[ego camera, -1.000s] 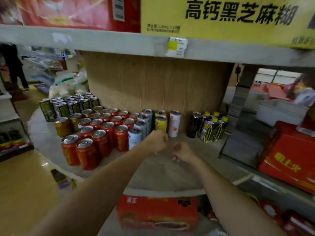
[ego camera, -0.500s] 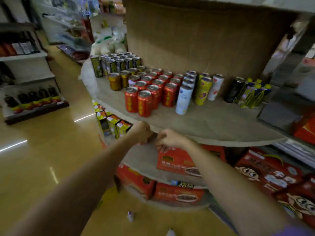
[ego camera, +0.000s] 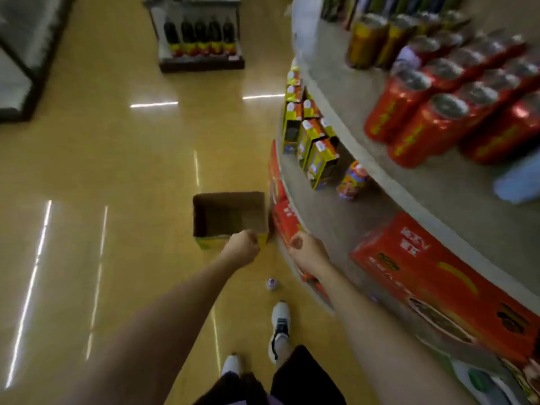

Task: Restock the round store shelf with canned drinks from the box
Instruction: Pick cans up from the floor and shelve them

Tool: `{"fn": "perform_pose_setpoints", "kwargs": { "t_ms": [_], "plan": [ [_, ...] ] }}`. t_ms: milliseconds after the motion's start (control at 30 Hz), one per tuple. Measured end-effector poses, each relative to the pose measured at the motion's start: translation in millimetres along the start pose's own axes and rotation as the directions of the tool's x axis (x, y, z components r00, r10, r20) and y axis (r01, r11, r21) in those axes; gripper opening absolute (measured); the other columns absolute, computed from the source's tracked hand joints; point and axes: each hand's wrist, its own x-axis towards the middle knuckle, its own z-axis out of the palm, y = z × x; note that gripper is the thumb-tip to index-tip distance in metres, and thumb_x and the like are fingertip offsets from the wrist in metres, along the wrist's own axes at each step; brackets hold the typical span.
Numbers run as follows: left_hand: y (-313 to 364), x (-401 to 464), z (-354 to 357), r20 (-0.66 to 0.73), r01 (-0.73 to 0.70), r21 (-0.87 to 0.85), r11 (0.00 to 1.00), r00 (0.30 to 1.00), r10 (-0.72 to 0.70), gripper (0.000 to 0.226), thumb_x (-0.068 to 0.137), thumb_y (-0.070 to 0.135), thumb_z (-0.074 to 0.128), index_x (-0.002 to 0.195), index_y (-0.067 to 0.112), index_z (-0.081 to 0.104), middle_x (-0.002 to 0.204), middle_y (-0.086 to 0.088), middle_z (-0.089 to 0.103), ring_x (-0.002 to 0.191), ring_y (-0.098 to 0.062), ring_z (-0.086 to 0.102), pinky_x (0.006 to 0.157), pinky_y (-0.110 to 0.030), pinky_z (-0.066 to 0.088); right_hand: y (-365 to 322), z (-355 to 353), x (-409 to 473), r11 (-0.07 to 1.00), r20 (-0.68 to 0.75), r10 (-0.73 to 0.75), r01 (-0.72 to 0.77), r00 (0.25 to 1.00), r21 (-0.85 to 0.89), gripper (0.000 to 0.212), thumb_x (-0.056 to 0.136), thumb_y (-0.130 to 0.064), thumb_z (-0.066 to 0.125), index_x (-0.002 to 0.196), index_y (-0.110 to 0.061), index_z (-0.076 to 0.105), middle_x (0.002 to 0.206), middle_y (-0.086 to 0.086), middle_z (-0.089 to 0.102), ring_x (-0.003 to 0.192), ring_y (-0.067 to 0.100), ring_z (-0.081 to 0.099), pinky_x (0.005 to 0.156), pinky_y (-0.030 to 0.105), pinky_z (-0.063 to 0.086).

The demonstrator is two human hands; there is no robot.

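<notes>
An open cardboard box (ego camera: 230, 216) stands on the floor beside the round shelf (ego camera: 344, 118); its inside looks dark and I see no cans in it. Red cans (ego camera: 415, 127) stand in rows on the shelf's top tier at the upper right, with gold cans (ego camera: 365, 43) behind them. My left hand (ego camera: 242, 247) is a closed fist over the box's near right corner. My right hand (ego camera: 306, 249) is also fisted, just right of it, in front of the lower tier. Neither hand holds anything.
Red cartons (ego camera: 432, 282) and yellow packs (ego camera: 318, 159) fill the lower tiers. A small bottle (ego camera: 271, 283) lies on the yellow floor near my white shoes (ego camera: 279, 325). A low rack of dark bottles (ego camera: 201, 36) stands across the aisle.
My view swung down and left from the shelf top to the floor. Both fists dropped from the shelf edge toward the box, which has come into view.
</notes>
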Motion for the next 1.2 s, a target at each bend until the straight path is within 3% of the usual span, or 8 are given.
{"fn": "perform_pose_setpoints", "kwargs": {
  "t_ms": [167, 367, 500, 633, 733, 900, 1033, 1200],
  "plan": [
    [-42, 42, 64, 0.059, 0.254, -0.187, 0.949, 0.967, -0.248, 0.018, 0.084, 0.019, 0.057, 0.100, 0.018, 0.066, 0.096, -0.007, 0.070, 0.084, -0.026, 0.065, 0.065, -0.027, 0.048, 46, 51, 62, 0.996, 0.080, 0.081, -0.079, 0.994, -0.033, 0.011, 0.086, -0.007, 0.058, 0.089, -0.017, 0.055, 0.087, 0.000, 0.060, 0.079, 0.020, 0.060, 0.059, 0.025, 0.039],
    [-89, 101, 150, 0.126, 0.466, -0.568, 0.678, 0.864, -0.488, 0.017, 0.086, 0.012, 0.059, 0.102, 0.016, 0.062, 0.099, -0.014, 0.066, 0.070, -0.019, 0.057, 0.063, -0.028, 0.047, 116, 113, 128, 0.980, 0.147, 0.160, -0.139, 0.976, -0.143, 0.015, 0.087, -0.010, 0.063, 0.094, -0.019, 0.052, 0.096, 0.001, 0.058, 0.087, 0.020, 0.055, 0.069, 0.028, 0.039],
    [-131, 148, 207, 0.187, 0.542, -0.642, 0.542, 0.796, -0.575, 0.018, 0.082, 0.022, 0.062, 0.100, 0.021, 0.061, 0.097, -0.012, 0.067, 0.076, -0.024, 0.061, 0.065, -0.032, 0.049, 156, 165, 172, 0.957, 0.271, 0.209, -0.140, 0.940, -0.254, 0.015, 0.091, -0.015, 0.062, 0.101, -0.019, 0.051, 0.103, 0.002, 0.058, 0.086, 0.019, 0.052, 0.070, 0.030, 0.041],
    [-186, 194, 272, 0.205, 0.582, -0.598, 0.551, 0.776, -0.597, 0.027, 0.072, 0.029, 0.063, 0.098, 0.025, 0.063, 0.092, -0.006, 0.067, 0.075, -0.030, 0.065, 0.065, -0.040, 0.056, 197, 225, 219, 0.942, 0.323, 0.241, -0.139, 0.915, -0.307, 0.023, 0.088, -0.017, 0.063, 0.110, -0.014, 0.054, 0.114, 0.006, 0.058, 0.096, 0.022, 0.055, 0.073, 0.030, 0.039],
    [-208, 221, 302, 0.210, 0.578, -0.613, 0.539, 0.777, -0.594, 0.035, 0.084, 0.003, 0.056, 0.118, 0.010, 0.058, 0.102, -0.006, 0.061, 0.085, -0.027, 0.060, 0.061, -0.026, 0.046, 232, 272, 248, 0.927, 0.327, 0.254, -0.133, 0.910, -0.350, 0.032, 0.088, -0.019, 0.064, 0.117, -0.013, 0.053, 0.120, 0.008, 0.055, 0.104, 0.026, 0.057, 0.076, 0.033, 0.044],
    [-263, 266, 372, 0.206, 0.556, -0.563, 0.611, 0.811, -0.547, 0.046, 0.084, -0.004, 0.050, 0.128, 0.010, 0.054, 0.117, -0.004, 0.059, 0.098, -0.016, 0.059, 0.065, -0.013, 0.043, 291, 344, 290, 0.891, 0.275, 0.321, -0.191, 0.906, -0.412, 0.040, 0.086, -0.021, 0.067, 0.122, -0.017, 0.051, 0.126, 0.010, 0.048, 0.109, 0.032, 0.056, 0.086, 0.040, 0.049],
    [-294, 298, 417, 0.292, 0.559, -0.471, 0.682, 0.829, -0.477, 0.051, 0.083, -0.001, 0.050, 0.131, 0.015, 0.051, 0.121, -0.004, 0.061, 0.107, -0.021, 0.060, 0.086, -0.029, 0.051, 328, 392, 329, 0.871, 0.318, 0.350, -0.181, 0.881, -0.457, 0.060, 0.084, -0.024, 0.070, 0.137, -0.022, 0.043, 0.132, 0.010, 0.041, 0.109, 0.034, 0.055, 0.083, 0.038, 0.048],
    [-320, 329, 448, 0.311, 0.525, -0.417, 0.742, 0.849, -0.426, 0.050, 0.083, 0.001, 0.051, 0.129, 0.017, 0.051, 0.120, -0.003, 0.062, 0.099, -0.025, 0.063, 0.074, -0.034, 0.055, 366, 446, 365, 0.849, 0.391, 0.412, -0.191, 0.823, -0.492, 0.080, 0.084, -0.025, 0.073, 0.148, -0.028, 0.027, 0.143, 0.014, 0.029, 0.109, 0.036, 0.053, 0.081, 0.036, 0.043]
  ]
}}
